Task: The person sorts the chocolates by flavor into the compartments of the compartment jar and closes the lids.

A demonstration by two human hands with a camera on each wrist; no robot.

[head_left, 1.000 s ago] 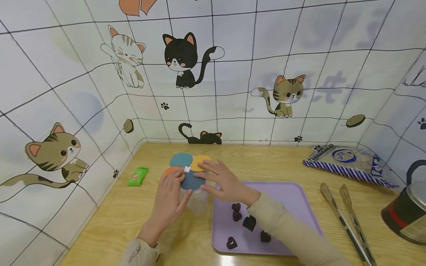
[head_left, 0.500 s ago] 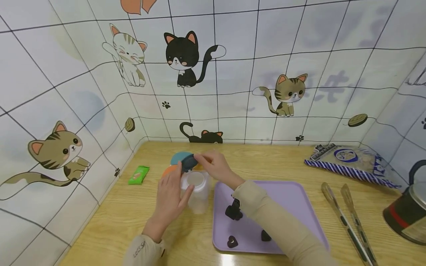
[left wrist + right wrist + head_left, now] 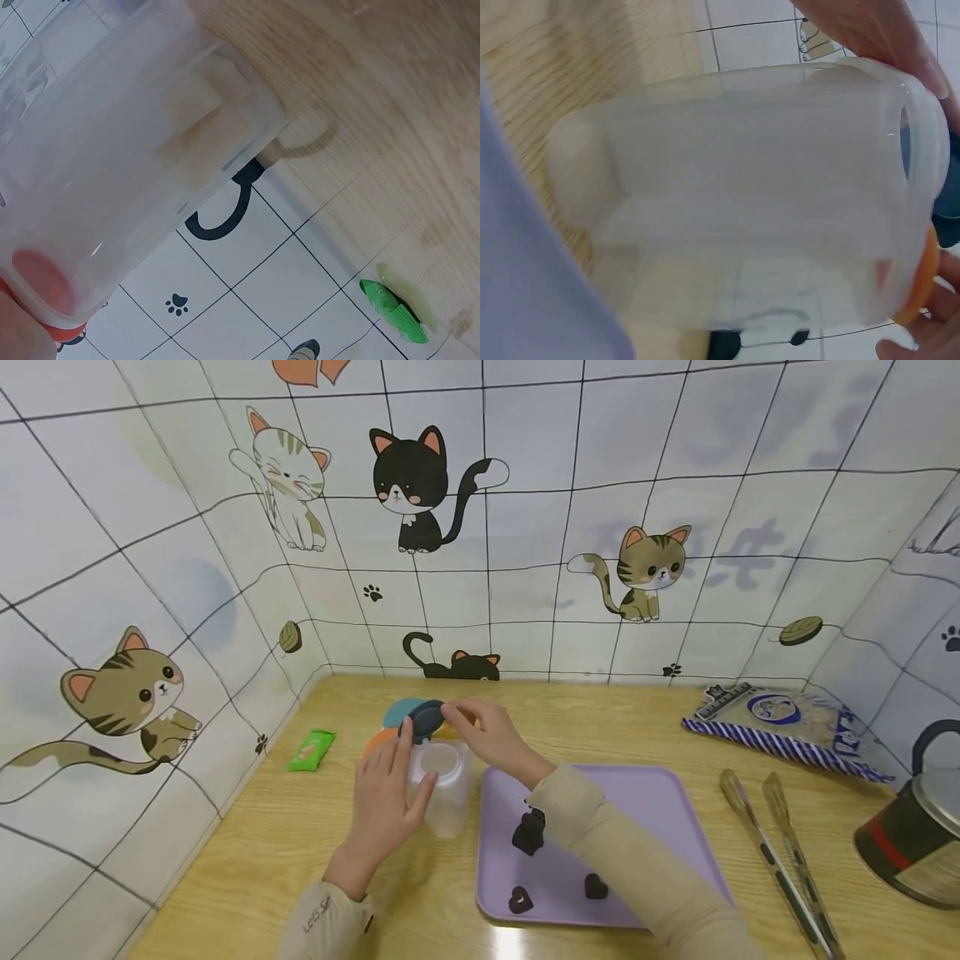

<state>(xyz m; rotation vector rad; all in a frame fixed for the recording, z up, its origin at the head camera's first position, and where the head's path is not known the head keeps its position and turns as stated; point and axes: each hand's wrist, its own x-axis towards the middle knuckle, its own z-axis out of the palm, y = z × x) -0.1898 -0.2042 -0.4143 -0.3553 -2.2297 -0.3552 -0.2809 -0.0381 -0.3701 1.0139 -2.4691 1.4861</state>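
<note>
Cat-print walls [image 3: 525,535] around wood-grain tabletop [image 3: 247,860] and container [image 3: 450,810]

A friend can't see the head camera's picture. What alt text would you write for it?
A person's right hand pinches a tilted dark blue cap by the round opening of a translucent container, the left hand beside it. A purple tray with dark pieces, some heart-shaped, lies right; a green packet lies left.

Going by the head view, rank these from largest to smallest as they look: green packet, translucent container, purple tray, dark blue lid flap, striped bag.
1. Purple tray
2. Striped bag
3. Translucent container
4. Dark blue lid flap and green packet: too alike to rank.
</note>
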